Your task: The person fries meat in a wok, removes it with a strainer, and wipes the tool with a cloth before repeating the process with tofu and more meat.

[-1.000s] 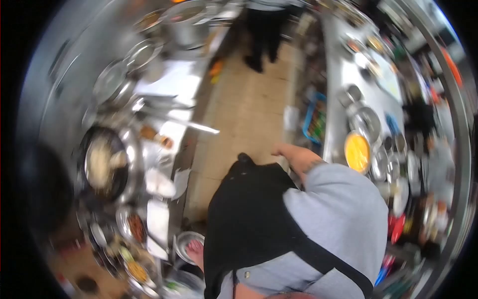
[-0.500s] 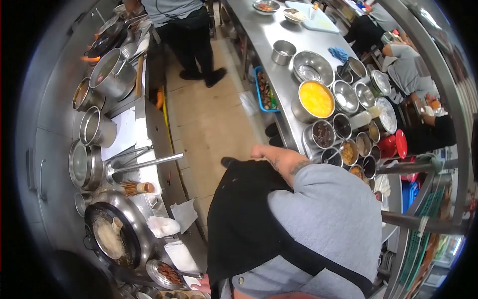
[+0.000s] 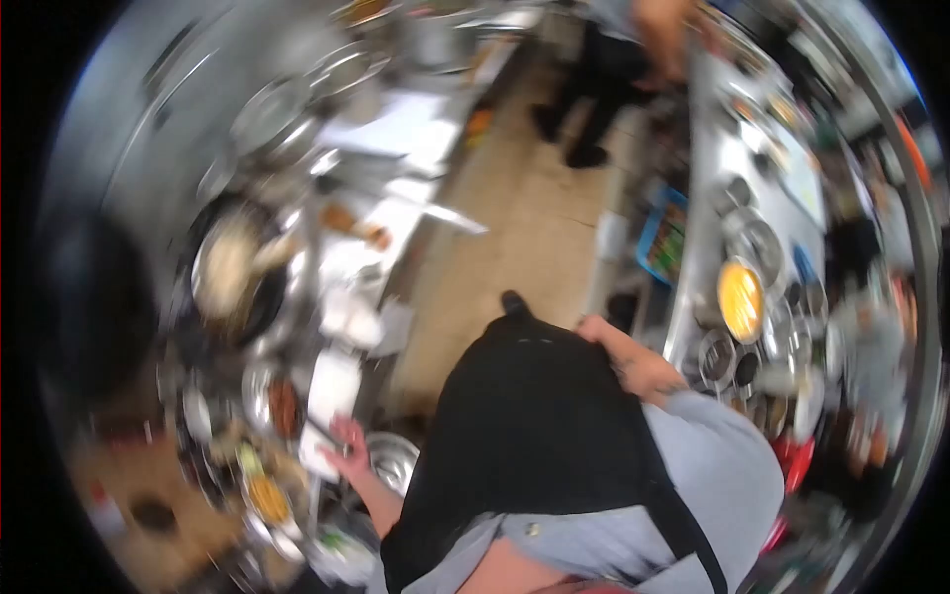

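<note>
My left hand reaches over the left counter, smeared by motion. Its fingers and thumb look spread around the end of the handle of a strainer ladle. That ladle rests on the counter with brown fried pieces in it. Whether the hand touches the handle is not clear. My right hand hangs at the side of my black apron, over the floor aisle; its fingers are hidden. A black wok stands beyond the ladle, with pale bubbling contents.
White cloths lie along the counter edge, near a bamboo brush. A metal bowl is beside my left forearm. Across the aisle, a pot of yellow liquid stands among several pots. A co-worker's legs are farther up the aisle.
The view has swung left, so the scene is shifted and blurred. My left hand now shows fully at the ladle's handle end. The co-worker's arm has come into view near the right-hand table.
</note>
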`<action>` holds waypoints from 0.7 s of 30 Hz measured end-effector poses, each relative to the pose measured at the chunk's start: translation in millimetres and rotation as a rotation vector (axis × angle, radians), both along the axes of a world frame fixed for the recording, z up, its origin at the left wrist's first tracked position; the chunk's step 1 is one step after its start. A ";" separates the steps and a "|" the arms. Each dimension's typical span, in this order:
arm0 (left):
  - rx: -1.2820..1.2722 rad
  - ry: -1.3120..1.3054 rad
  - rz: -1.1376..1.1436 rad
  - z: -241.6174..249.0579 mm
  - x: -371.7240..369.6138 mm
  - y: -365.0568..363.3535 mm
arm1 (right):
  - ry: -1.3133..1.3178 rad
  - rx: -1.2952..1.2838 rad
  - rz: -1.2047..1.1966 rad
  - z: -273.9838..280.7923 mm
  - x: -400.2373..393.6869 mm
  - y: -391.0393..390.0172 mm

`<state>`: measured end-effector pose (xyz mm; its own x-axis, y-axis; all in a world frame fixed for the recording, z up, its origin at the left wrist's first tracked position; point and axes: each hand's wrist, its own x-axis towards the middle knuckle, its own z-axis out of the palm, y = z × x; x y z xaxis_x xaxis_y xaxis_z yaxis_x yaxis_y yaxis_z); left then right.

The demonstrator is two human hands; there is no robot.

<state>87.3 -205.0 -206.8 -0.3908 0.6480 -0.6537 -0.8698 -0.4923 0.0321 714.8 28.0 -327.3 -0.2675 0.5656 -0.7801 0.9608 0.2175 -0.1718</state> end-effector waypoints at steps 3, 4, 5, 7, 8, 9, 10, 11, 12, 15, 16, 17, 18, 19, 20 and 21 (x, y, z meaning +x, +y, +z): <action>0.001 0.031 -0.041 10.7 11.4 -0.3 | 0.162 0.010 -0.558 39.0 -5.0 15.5; -0.032 0.089 -0.025 20.2 19.4 2.9 | 0.189 -0.014 -0.572 42.9 -7.0 21.9; -0.013 0.162 -0.056 16.5 19.1 0.8 | 0.198 -0.057 -0.582 53.9 -13.6 27.1; -0.054 0.230 -0.040 22.7 27.7 2.7 | 0.206 -0.098 -0.592 67.8 -25.8 38.5; -0.039 0.215 -0.042 19.0 33.2 -3.6 | 0.207 -0.100 -0.591 70.3 -30.4 41.5; -0.024 0.200 -0.052 11.7 38.5 -7.9 | 0.208 -0.102 -0.598 73.7 -35.5 47.3; -0.008 0.186 -0.069 2.0 43.4 -10.7 | 0.197 -0.103 -0.600 78.5 -42.7 54.0; -0.098 0.197 -0.140 -5.5 52.7 -15.1 | 0.188 -0.107 -0.607 82.7 -49.3 58.7; -0.187 0.204 -0.212 -21.9 64.7 -25.9 | 0.178 -0.109 -0.614 89.3 -56.7 64.4; -0.658 0.258 -0.643 -82.3 110.7 -63.4 | 0.239 -0.153 -0.574 74.1 -67.4 82.9; -0.845 0.304 -0.884 -82.9 134.3 -71.9 | 0.204 -0.186 -0.519 49.1 -63.5 92.5; -1.002 0.318 -1.139 -83.6 158.1 -80.4 | 0.184 -0.161 -0.438 55.5 -70.6 97.8; -1.033 0.352 -1.267 -87.5 181.1 -92.7 | 0.165 -0.136 -0.358 65.2 -80.1 97.9; -1.002 0.417 -1.294 -88.3 203.1 -104.6 | 0.149 -0.110 -0.277 71.3 -88.6 102.6; -0.975 0.449 -1.274 -88.2 219.7 -113.1 | 0.097 -0.127 -0.163 73.4 -95.9 109.6; -0.956 0.465 -1.241 -85.8 234.7 -118.2 | 0.152 -0.102 0.111 64.7 -97.3 118.2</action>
<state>322.0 -323.2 -292.5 -0.2354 0.1485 -0.9605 -0.5233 0.8134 0.2540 617.5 146.3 -262.6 -0.4425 0.4466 -0.7777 0.8934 0.2948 -0.3390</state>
